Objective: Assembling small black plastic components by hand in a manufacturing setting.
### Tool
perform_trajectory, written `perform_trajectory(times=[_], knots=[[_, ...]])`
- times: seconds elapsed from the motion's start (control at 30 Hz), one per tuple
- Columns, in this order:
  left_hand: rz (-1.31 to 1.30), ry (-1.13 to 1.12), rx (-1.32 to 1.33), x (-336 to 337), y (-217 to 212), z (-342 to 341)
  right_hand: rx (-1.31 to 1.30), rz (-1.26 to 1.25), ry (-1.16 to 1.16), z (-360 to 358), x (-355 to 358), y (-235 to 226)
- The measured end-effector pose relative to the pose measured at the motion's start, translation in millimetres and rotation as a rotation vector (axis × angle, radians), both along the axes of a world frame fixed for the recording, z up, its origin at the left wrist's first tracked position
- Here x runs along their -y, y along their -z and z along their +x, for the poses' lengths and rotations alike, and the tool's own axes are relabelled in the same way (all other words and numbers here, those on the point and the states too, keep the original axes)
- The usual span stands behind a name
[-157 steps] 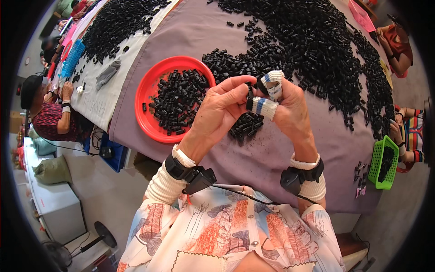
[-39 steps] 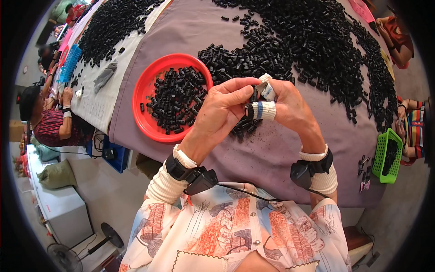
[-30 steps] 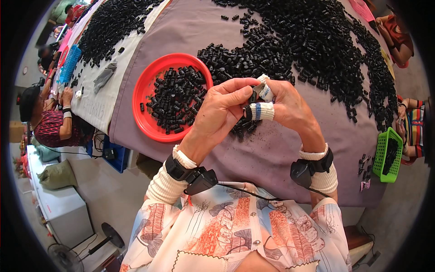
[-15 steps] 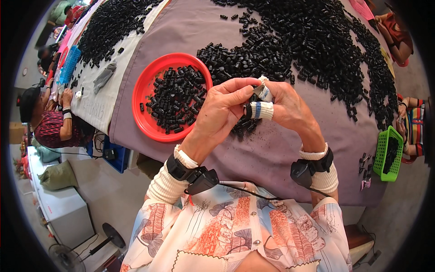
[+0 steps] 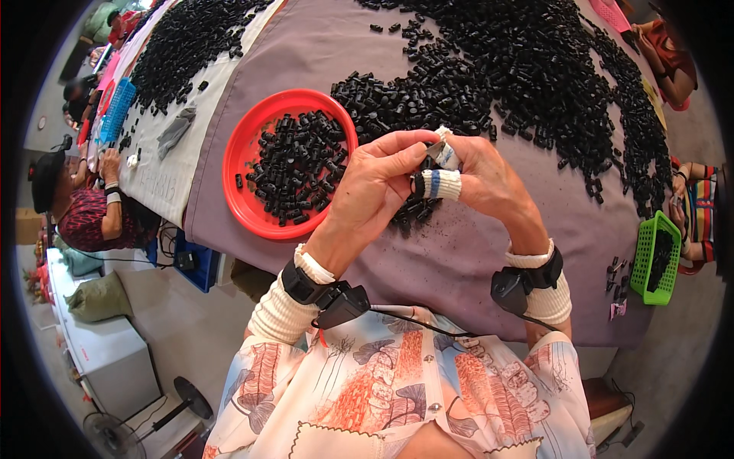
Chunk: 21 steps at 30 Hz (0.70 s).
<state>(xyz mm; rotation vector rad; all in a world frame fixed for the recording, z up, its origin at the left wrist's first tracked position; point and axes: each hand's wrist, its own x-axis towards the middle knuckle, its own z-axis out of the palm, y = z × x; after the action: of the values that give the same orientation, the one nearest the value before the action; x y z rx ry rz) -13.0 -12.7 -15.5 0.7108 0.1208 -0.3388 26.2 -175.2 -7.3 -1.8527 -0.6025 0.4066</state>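
Note:
My left hand (image 5: 367,187) and my right hand (image 5: 493,180) meet over the table's near middle, fingers bent inward and pinched together. White knitted finger covers (image 5: 441,184) with blue stripes wrap the thumb and forefinger of my right hand. Between the fingertips is something small and partly grey, too hidden to name. A dark bit shows by the covered right thumb. Just left of my left hand lies a round red tray (image 5: 238,200) with many small black cylindrical parts (image 5: 300,164) in it. Behind my hands spreads a large heap of similar black parts (image 5: 520,73).
A green basket (image 5: 644,256) with black parts stands at the table's right edge, beside a few loose parts. On the left, a pale table (image 5: 200,126) bears another black heap and a blue basket (image 5: 118,109). Other people sit at the left and right sides.
My hands stay nearly in place, with only a slight shift at the fingertips. The person at the left has moved a little.

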Motion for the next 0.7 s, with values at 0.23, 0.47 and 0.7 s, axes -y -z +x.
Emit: perform_trajectory(times=[0.23,0.47,0.7], knots=[[-0.006,-0.034,-0.024,-2,1,-1,-0.007,-0.023,-0.01,-2,-1,10],[0.337,-0.326,0.094,-55,9,2,-0.063,0.041,0.111,6,11,-2],[1.117,-0.517,0.216,-88,14,-9,-0.272,0.214,0.177,5,14,6]])
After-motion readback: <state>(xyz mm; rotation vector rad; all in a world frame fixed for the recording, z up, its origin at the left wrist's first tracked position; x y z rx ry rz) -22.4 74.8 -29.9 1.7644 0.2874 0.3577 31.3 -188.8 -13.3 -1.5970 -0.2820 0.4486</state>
